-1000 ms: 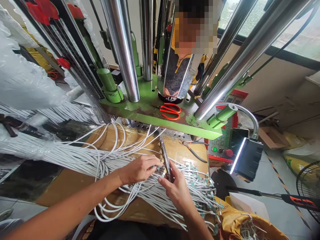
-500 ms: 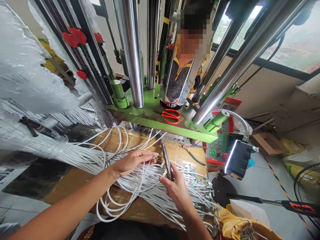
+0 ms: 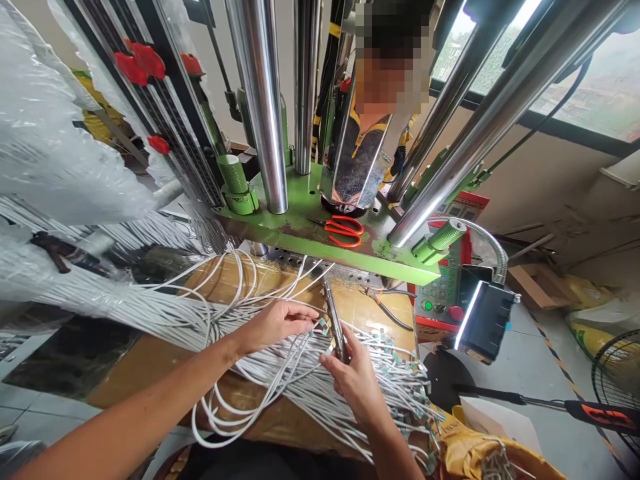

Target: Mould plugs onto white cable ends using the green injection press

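Note:
My right hand (image 3: 354, 380) grips a narrow slotted metal bar (image 3: 334, 321) that stands tilted over the cable ends. My left hand (image 3: 277, 325) has its fingers curled on several white cables (image 3: 293, 363) just beside the bar. Their ends carry small teal tips (image 3: 323, 327), with a thick bundle fanning out to the lower right. Long loops of the same cable hang near the front of the cardboard-covered table (image 3: 373, 308). Plastic sheeting (image 3: 50, 147) wraps more cable at the left.
A green press plate (image 3: 300, 233) with steel columns (image 3: 260, 87) stands just beyond my hands, holding orange-handled scissors (image 3: 344, 231). Pliers (image 3: 385, 310) lie on the table. A control panel (image 3: 437, 300) and lamp (image 3: 485, 320) stand right; a person (image 3: 367, 130) stands behind the press.
My left hand has moved from resting on the bundle toward the teal-tipped ends, and its fingers have curled in. My right hand stays on the metal bar. The view has shifted slightly.

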The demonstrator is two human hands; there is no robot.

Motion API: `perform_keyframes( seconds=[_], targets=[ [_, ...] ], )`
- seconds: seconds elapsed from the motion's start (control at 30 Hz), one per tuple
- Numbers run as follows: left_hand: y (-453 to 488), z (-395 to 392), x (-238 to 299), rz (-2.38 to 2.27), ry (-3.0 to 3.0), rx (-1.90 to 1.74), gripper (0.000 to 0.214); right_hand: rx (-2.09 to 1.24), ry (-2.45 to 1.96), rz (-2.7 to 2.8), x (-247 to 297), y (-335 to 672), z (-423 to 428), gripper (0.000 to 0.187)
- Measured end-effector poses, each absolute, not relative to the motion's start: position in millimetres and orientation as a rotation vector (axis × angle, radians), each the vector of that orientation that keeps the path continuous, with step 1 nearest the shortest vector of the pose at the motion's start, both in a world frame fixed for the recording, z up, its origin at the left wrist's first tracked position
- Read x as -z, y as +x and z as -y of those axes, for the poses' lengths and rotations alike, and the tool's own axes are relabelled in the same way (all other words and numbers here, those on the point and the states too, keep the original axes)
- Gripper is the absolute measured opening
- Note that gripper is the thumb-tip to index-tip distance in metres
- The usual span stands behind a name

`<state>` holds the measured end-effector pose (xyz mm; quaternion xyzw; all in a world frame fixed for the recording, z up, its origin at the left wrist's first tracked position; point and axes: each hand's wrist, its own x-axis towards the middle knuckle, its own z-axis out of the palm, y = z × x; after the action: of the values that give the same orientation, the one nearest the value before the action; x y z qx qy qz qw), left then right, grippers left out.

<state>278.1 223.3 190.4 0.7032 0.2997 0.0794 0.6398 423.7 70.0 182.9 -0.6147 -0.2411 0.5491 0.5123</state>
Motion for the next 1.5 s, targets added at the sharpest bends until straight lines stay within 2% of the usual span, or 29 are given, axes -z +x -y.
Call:
perform_keyframes(
  seconds=[0.17,0.3,0.53,0.7,0.9,1.03,1.2,1.5],
  targets=[
    [285,-214,-194,-0.744,1.754,-0.26,0.036,-1.324,-1.477,0.585,-184,423,-70,0.066],
    [290,-200,-199,-0.778,1.889,-0.429,0.016,-1.313,-1.47,0.601,-185,424,-70,0.063],
    [281,-215,-213,-0.596,0.966,-0.449,0.033,-1.312,-1.471,0.632,-183,425,-71,0.059],
    [280,-238,-210,-0.577,0.773,-0.465,0.026,-1.328,-1.486,0.579,-184,424,-71,0.067],
    [283,-237,-203,-0.545,1.046,-0.335,0.025,-1.335,-1.472,0.577,-186,423,-70,0.065],
    [288,-235,-194,-0.661,1.64,-0.31,0.017,-1.347,-1.463,0.556,-183,424,-70,0.066],
    [293,-232,-177,-0.545,2.124,-0.491,0.018,-1.321,-1.514,0.565,-180,425,-70,0.066],
    [292,-233,-168,-0.347,2.329,-0.684,0.021,-1.312,-1.535,0.584,-183,424,-71,0.07]
  ],
)
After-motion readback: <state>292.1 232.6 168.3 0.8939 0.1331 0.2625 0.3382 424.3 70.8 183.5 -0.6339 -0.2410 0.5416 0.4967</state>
